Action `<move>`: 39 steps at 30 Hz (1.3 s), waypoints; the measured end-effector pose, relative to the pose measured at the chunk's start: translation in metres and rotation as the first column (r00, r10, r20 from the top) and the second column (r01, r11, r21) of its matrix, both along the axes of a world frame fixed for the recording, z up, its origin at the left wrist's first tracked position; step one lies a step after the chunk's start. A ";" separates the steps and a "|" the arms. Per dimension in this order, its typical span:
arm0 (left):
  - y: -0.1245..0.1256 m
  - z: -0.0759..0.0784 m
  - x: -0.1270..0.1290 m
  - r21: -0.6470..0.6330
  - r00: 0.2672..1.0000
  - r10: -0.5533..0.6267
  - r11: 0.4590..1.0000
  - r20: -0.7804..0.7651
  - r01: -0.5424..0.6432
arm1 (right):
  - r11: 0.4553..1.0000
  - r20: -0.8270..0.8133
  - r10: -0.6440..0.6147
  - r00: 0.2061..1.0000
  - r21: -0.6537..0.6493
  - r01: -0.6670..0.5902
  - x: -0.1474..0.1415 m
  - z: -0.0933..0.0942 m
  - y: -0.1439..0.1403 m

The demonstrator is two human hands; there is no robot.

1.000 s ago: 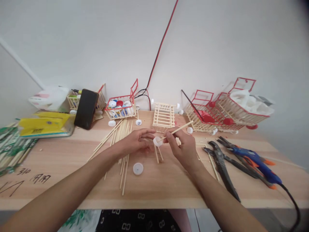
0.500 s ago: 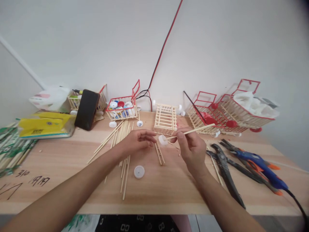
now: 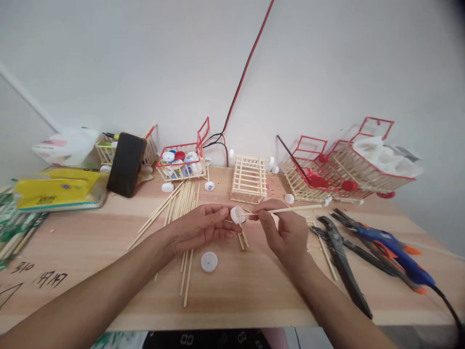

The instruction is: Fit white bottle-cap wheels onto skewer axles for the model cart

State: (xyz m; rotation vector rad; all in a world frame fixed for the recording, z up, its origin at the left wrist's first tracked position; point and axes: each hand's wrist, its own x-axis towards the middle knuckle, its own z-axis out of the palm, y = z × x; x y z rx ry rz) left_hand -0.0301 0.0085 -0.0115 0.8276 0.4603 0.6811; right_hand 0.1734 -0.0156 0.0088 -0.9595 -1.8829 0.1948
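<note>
My right hand (image 3: 285, 230) pinches a thin wooden stick (image 3: 298, 209) that lies nearly level and points left. On the stick's left end is a white bottle cap (image 3: 238, 214), its hollow side facing right. Close by the cap, my left hand (image 3: 205, 224) is open, palm toward it, with thumb and fingers apart; whether a fingertip touches the cap I cannot tell. A second white cap (image 3: 209, 261) lies flat on the table below. Two short joined sticks (image 3: 244, 239) lie between my hands, partly hidden by the left fingers.
Loose sticks (image 3: 187, 271) lie under and beside my left forearm. Behind stand a slatted stick frame (image 3: 249, 180) and a small cart (image 3: 181, 165) full of caps. Pliers (image 3: 339, 261) and a blue glue gun (image 3: 392, 249) lie to the right. A phone (image 3: 126, 165) leans at left.
My left hand has opened and turned palm toward the cap. My right hand has moved slightly left and lowered, bringing the stick closer to level and the cap nearer my left fingers.
</note>
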 end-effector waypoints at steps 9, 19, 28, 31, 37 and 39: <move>-0.002 0.000 0.002 -0.031 1.000 0.017 0.999 0.003 -0.017 | 0.998 0.106 0.062 0.992 0.009 -0.063 -0.003 0.004 0.000; -0.003 0.002 0.004 -0.051 0.999 0.040 0.998 -0.025 -0.041 | 0.999 0.130 0.052 0.990 0.001 -0.052 -0.004 0.003 0.001; -0.002 -0.002 0.003 -0.028 0.999 0.046 0.999 -0.019 -0.047 | 0.999 0.126 0.051 0.991 0.003 -0.052 -0.005 0.003 0.001; -0.002 -0.002 0.003 -0.015 0.999 0.048 0.999 -0.014 -0.048 | 0.998 0.131 0.067 0.989 -0.008 -0.066 -0.005 0.003 0.000; 0.000 -0.002 0.002 0.006 0.997 0.072 0.997 -0.027 -0.072 | 0.992 0.124 0.126 0.984 0.006 -0.128 -0.005 0.005 0.001; 0.001 -0.002 0.002 0.014 0.997 0.081 0.997 -0.019 -0.080 | 0.991 0.106 0.131 0.986 0.012 -0.133 -0.005 0.005 0.001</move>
